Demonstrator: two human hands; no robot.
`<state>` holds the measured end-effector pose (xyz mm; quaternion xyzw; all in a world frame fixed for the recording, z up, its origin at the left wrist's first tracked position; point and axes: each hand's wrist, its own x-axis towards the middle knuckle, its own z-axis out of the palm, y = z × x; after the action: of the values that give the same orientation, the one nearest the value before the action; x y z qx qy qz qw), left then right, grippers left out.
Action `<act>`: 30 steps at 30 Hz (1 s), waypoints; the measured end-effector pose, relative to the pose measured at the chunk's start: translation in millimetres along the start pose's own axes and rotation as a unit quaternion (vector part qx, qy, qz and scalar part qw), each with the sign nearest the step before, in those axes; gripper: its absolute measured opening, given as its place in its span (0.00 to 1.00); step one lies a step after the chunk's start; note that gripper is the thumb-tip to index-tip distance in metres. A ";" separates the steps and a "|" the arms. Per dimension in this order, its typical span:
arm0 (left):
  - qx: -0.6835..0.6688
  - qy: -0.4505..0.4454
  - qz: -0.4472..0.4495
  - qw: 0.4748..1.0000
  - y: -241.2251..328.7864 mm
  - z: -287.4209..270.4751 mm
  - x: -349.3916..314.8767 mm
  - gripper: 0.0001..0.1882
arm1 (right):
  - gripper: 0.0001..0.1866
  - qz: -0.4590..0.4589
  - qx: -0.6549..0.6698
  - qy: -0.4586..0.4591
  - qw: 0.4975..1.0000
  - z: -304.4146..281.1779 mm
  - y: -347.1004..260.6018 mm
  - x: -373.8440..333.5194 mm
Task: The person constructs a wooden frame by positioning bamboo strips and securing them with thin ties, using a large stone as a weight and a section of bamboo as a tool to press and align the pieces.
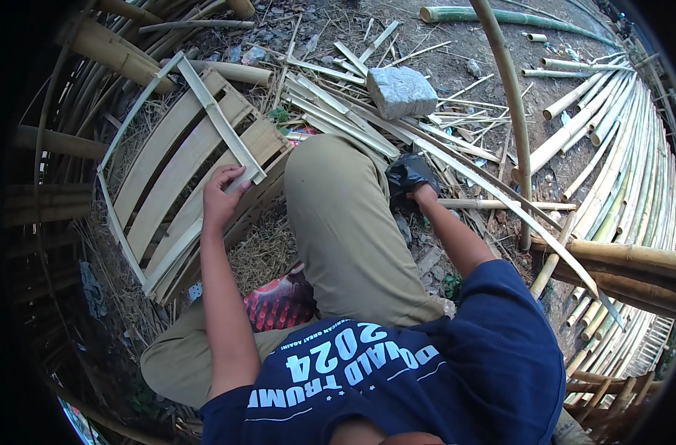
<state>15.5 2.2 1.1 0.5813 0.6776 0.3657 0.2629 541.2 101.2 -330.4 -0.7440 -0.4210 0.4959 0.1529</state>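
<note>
A square-cornered frame of split bamboo lies over a slatted wooden crate (pixel 158 155) on my left. My left hand (pixel 222 197) is closed on the near end of one bamboo strip (pixel 218 119) of that frame, thumb and fingertips pressed at its corner. Beside my raised knee, my right hand (pixel 425 196) reaches into a black plastic bag (pixel 408 172). Its fingers are hidden in the bag, so I cannot see whether they hold anything.
A grey stone block (pixel 402 92) sits ahead beside scattered split bamboo strips (pixel 338 111). An upright bamboo pole (pixel 513 111) stands to the right. Beyond it are stacked bamboo poles (pixel 612 178). A patterned red cloth (pixel 280 302) lies under my legs.
</note>
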 end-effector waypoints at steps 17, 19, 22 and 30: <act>0.027 0.035 0.017 0.999 -3.4 5.5 -0.8 0.19 | 0.24 -0.102 -0.131 -0.172 0.971 -137.8 -153.1 -77.9; 0.016 0.045 -0.020 0.999 -16.8 -9.8 -20.5 0.19 | 0.24 -0.076 0.080 -0.115 0.987 -129.9 -254.1 -137.8; 0.051 0.050 -0.001 0.997 -14.1 -0.4 -12.2 0.19 | 0.23 -0.215 0.193 -0.071 0.955 -162.8 -352.0 -171.5; 0.079 0.043 0.003 0.996 -3.7 -3.7 -18.3 0.19 | 0.13 -0.453 0.157 -0.231 0.846 -68.4 -516.8 -321.4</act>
<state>13.7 -16.6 -0.9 0.5857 0.7134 0.3367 0.1862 305.7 173.6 230.2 -0.3004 -0.6511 0.5883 0.3738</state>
